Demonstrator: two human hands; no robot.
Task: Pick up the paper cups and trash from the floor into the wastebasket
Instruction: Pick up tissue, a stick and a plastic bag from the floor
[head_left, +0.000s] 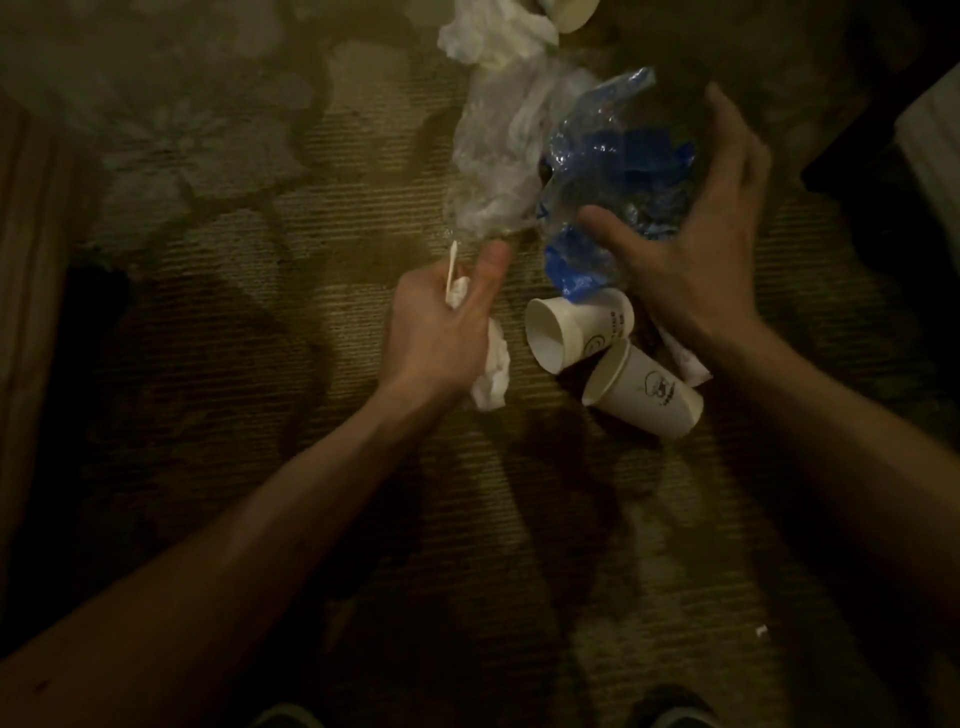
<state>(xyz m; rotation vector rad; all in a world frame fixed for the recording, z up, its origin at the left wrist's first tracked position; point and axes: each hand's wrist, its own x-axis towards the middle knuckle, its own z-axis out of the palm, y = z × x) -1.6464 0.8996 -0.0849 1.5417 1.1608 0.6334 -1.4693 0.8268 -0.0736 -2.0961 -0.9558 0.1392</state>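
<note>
Tissue (491, 364) and a white stick (452, 267) are gripped in the left hand (436, 325); the right hand (691, 249) is spread over the blue plastic wrapper (613, 161). Two paper cups (571, 332) lie tipped on the carpet (260, 322) beside it. The wrapper should be bunched fully before lifting.

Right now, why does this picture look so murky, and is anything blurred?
Head view: dim yellowish light, corners nearly black; the carpet centre, paper cups and the tissue in the left hand are brightest; the right hand looks slightly soft-edged; the forearms bow outward, wide-angle distortion.
</note>
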